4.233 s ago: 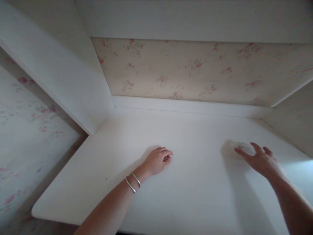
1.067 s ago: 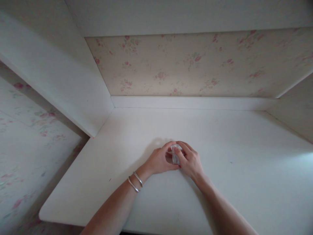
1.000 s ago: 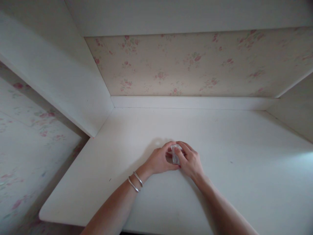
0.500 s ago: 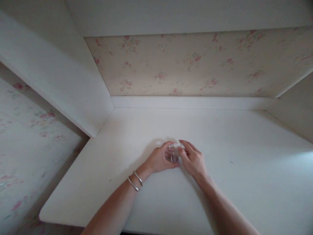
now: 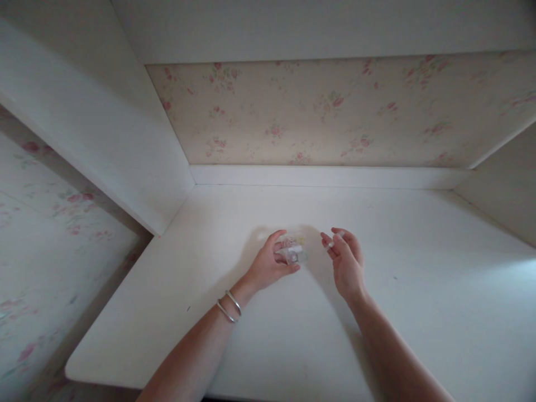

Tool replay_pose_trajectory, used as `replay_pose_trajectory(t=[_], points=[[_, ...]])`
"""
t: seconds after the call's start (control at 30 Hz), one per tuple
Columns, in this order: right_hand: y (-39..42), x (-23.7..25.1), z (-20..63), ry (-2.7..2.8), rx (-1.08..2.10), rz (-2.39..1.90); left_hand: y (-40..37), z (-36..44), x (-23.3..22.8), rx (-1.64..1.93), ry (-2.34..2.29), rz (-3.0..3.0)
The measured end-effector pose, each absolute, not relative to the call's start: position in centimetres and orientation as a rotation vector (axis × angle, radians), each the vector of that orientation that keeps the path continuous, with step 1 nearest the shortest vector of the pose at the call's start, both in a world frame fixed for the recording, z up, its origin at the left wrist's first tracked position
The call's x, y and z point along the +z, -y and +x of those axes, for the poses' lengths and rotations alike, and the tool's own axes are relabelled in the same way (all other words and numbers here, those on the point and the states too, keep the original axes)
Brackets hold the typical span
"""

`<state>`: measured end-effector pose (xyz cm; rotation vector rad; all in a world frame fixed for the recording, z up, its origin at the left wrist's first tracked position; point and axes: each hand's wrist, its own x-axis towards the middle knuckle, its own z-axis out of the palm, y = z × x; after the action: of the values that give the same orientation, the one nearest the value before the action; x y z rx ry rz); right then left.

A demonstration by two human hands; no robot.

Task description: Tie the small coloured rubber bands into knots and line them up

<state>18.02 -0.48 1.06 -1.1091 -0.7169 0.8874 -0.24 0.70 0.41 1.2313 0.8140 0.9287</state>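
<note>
My left hand [image 5: 270,262] is wrapped round a small clear plastic container [image 5: 295,251], its thumb on the near side and fingers on the far side. Pinkish marks and a pale patch show on or through the container's wall. To the right, apart from the container, my right hand [image 5: 347,259] is closed, with a small whitish piece [image 5: 335,241] between thumb and fingers. What kind of thing this piece is, I cannot make out. Both hands are over the white desktop [image 5: 268,346].
A tiny dark speck [image 5: 188,309] lies on the desktop at the left, and another speck [image 5: 395,278] at the right. White side panels [image 5: 125,123] and an upper board [image 5: 318,28] frame the back, where floral wallpaper [image 5: 310,111] shows.
My right hand has come off the container and moved right and slightly up, with the whitish piece in it. My left hand still holds the container, turned and shifted slightly left.
</note>
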Motion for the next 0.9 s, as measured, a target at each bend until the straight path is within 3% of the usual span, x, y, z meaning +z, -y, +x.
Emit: replay_pose_trajectory(t=[0.3, 0.57, 0.7, 0.9], points=[[0.4, 0.8, 18.6, 0.825, 0.689, -1.191, -0.8, -0.1, 0.4, 1.009, -0.76, 1.173], [0.4, 0.5, 18.4, 0.843, 0.728, -1.237, -1.9, -1.4, 0.9, 1.119, -0.982, 1.227], [0.5, 0.4, 18.2, 0.862, 0.778, -1.269, -4.6, -4.5, 1.8, 1.173, -1.28, 1.539], [0.6, 0.3, 18.0, 0.889, 0.839, -1.291, -8.0, -9.7, 3.8, 0.732, -1.882, 2.337]])
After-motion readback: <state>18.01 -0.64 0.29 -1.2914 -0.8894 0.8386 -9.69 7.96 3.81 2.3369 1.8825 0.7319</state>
